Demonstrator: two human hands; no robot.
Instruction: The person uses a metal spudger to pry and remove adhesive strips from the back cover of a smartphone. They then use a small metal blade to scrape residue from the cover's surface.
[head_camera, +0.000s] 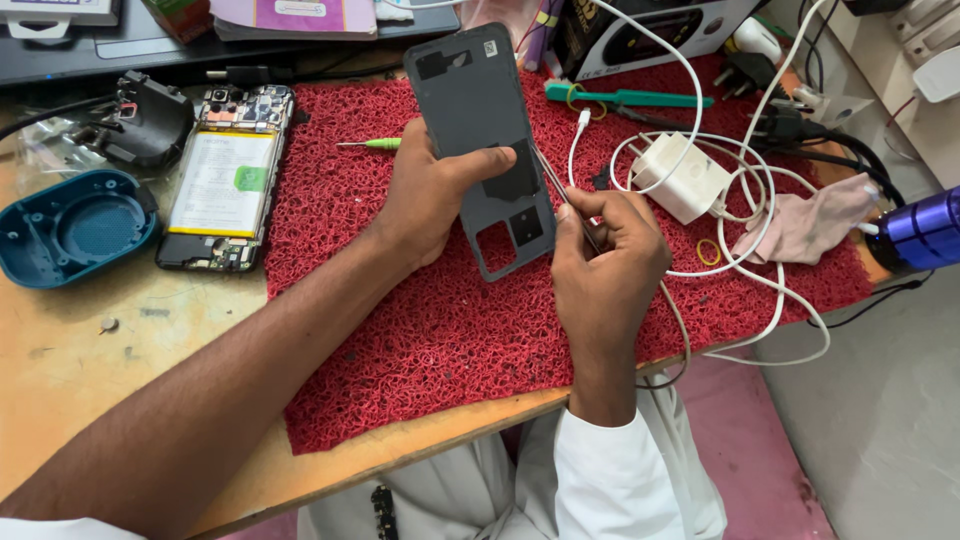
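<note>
My left hand (425, 195) holds a dark grey phone back cover (478, 110) upright over the red mat (450, 330), inner side towards me, thumb pressed across its middle. Its camera cutouts are at the lower end. My right hand (605, 250) grips thin metal tweezers (555, 185) whose tip touches the cover's right edge. The opened phone (225, 180), with its battery and circuit board exposed, lies to the left at the mat's edge.
A green-handled screwdriver (375, 143) lies on the mat; a second green tool (630, 98) is farther back. A white charger (685, 175) with tangled cables lies right, beside a pink cloth (810, 225) and a blue device (925, 230). A teal shell (70, 225) sits left.
</note>
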